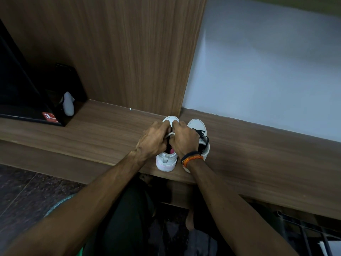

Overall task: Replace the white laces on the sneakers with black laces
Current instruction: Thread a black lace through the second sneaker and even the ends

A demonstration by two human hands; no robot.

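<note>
2 white sneakers (167, 159) side by side, right one black-laced (202, 134).

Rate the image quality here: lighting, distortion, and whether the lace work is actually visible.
Head view: dim, with dark corners; wide-angle lens bends the wooden ledge. Both hands, left hand and right hand, cover the left sneaker, hiding most of its white lace. Black laces on the right sneaker show clearly.

both hands (170, 140) together, fingers curled, arms outstretched
</note>
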